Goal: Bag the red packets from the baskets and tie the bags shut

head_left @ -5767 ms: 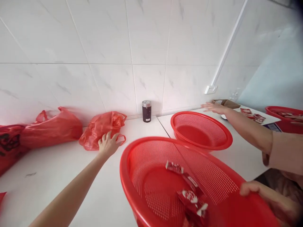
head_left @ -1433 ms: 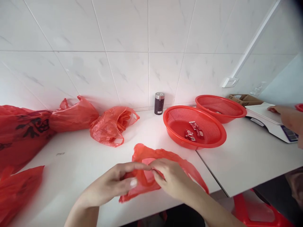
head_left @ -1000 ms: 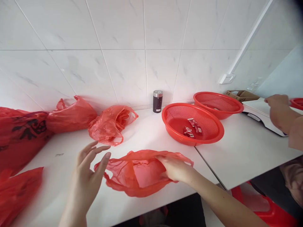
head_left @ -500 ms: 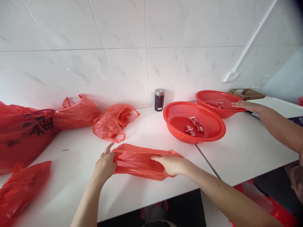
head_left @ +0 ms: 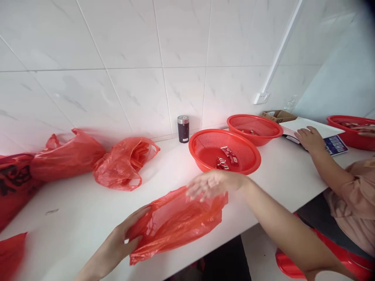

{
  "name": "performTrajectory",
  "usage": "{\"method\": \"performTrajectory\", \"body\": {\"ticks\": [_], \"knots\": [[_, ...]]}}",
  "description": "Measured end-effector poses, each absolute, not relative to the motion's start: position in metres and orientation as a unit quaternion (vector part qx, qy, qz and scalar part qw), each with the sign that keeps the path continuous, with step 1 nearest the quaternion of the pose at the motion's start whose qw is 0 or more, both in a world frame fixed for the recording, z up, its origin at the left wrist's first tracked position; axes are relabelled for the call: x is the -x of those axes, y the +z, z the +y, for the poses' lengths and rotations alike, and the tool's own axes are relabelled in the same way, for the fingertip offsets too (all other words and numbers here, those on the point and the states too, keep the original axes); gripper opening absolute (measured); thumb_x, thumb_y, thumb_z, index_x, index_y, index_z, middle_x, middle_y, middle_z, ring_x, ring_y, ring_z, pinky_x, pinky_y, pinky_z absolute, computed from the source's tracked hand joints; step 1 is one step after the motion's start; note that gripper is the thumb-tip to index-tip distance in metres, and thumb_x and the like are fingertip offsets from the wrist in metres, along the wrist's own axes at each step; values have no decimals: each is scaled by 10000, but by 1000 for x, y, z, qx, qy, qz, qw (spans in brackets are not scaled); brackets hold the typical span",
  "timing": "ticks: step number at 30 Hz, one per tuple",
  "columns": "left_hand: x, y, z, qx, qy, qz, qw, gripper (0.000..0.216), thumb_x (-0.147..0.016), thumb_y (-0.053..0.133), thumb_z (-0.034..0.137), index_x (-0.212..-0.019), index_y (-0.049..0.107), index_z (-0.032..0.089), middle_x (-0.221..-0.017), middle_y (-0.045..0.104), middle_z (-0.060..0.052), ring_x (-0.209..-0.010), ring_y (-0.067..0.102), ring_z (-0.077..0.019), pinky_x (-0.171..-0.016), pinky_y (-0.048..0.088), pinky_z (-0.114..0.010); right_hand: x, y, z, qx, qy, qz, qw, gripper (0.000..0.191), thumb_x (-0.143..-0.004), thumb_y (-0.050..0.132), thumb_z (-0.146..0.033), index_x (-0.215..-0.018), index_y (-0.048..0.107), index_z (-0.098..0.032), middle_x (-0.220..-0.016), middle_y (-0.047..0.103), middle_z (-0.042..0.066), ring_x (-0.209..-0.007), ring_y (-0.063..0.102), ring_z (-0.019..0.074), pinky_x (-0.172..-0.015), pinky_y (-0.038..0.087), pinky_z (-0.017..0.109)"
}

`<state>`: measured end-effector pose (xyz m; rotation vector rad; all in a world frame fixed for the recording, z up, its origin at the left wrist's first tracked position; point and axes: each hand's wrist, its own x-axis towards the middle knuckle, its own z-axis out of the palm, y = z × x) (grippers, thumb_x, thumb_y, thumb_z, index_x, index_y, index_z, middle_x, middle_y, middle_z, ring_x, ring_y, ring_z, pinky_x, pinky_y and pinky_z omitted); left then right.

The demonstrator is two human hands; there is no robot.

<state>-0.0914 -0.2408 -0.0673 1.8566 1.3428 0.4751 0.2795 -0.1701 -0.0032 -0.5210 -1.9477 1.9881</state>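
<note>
A thin red plastic bag (head_left: 178,230) lies spread on the white table before me, its mouth gaping upward. At the bag's left end is my left hand (head_left: 129,230), gripping the mouth's edge between fingers and thumb. My right hand (head_left: 212,184) hovers over the bag's far right edge, blurred, with its fingers spread and nothing visible in them. Just beyond it stands a red perforated basket (head_left: 199,158) holding a few small red-and-white packets (head_left: 230,155).
Tied and loose red bags (head_left: 68,158) line the left side, with an open one (head_left: 117,168) beside them. A dark tumbler (head_left: 183,130) stands by the wall. At right are a second basket (head_left: 254,140), a cardboard box (head_left: 279,116) and a seated co-worker's hand (head_left: 312,140).
My right hand has come out of the bag's mouth and risen above it. The bag's mouth is wider. The view has swung right, and the co-worker's hand has left the second basket.
</note>
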Motion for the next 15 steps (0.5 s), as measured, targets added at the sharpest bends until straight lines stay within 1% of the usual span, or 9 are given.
{"method": "performTrajectory", "body": {"ticks": [1, 2, 3, 4, 5, 7, 10, 13, 15], "knots": [[91, -68, -241, -728, 192, 527, 394, 651, -793, 583, 210, -1410, 448, 364, -1504, 413, 42, -1370, 394, -256, -1117, 337, -401, -291, 8, -164, 177, 677, -681, 216, 591, -854, 628, -463, -1364, 467, -212, -1349, 547, 151, -1191, 568, 266, -943, 497, 404], [91, -69, -241, -726, 195, 524, 400, 657, -802, 580, 216, -1422, 427, 367, -1516, 394, 44, -1379, 379, -255, -1128, 315, -406, -305, 17, -154, 215, 638, -690, 264, 602, -864, 605, -479, -1386, 434, -232, -1346, 548, 143, -1190, 567, 261, -940, 498, 413], [91, -70, -242, -725, 195, 519, 408, 659, -812, 577, 221, -1431, 409, 373, -1527, 375, 47, -1388, 363, -253, -1136, 299, -409, -320, 24, -141, 287, 578, -706, 290, 619, -869, 595, -479, -1412, 395, -260, -1373, 526, 129, -1227, 537, 254, -970, 478, 412], [90, -71, -244, -724, 194, 512, 420, 660, -821, 573, 227, -1438, 392, 380, -1538, 355, 50, -1395, 351, -251, -1140, 290, -409, -336, 27, -127, 371, 508, -722, 289, 659, -860, 597, -492, -1439, 353, -293, -1434, 466, 112, -1274, 492, 253, -1000, 456, 409], [89, -72, -246, -721, 192, 504, 434, 660, -831, 569, 235, -1444, 376, 386, -1546, 338, 51, -1401, 340, -249, -1142, 288, -408, -353, 26, -112, 467, 426, -729, 262, 739, -826, 627, -513, -1464, 308, -320, -1487, 401, 93, -1313, 445, 259, -1023, 437, 400], [85, -73, -250, -716, 190, 489, 461, 665, -841, 571, 258, -1457, 351, 382, -1559, 313, 40, -1408, 323, -255, -1142, 290, -415, -382, 16, -84, 615, 298, -721, 113, 968, -730, 691, -574, -1515, 182, -324, -1563, 260, 68, -1381, 344, 277, -1088, 366, 383], [78, -75, -256, -705, 193, 479, 487, 681, -832, 588, 291, -1467, 349, 348, -1554, 326, 7, -1406, 324, -282, -1136, 297, -448, -410, -12, -60, 662, 280, -695, 17, 1122, -646, 733, -607, -1533, 156, -235, -1555, 260, 132, -1391, 319, 317, -1099, 340, 403], [73, -78, -260, -697, 197, 484, 490, 692, -809, 612, 295, -1457, 374, 342, -1538, 359, -7, -1393, 344, -302, -1128, 303, -480, -416, -37, -53, 674, 270, -687, -30, 1126, -590, 742, -658, -1501, 280, -185, -1550, 243, 180, -1390, 302, 358, -1084, 335, 425], [72, -80, -260, -694, 204, 491, 485, 685, -808, 617, 293, -1448, 383, 361, -1539, 357, -2, -1391, 347, -304, -1130, 297, -491, -410, -49, -53, 680, 253, -686, -54, 1109, -531, 783, -646, -1451, 385, -172, -1550, 217, 202, -1385, 284, 397, -1062, 341, 443]]}}
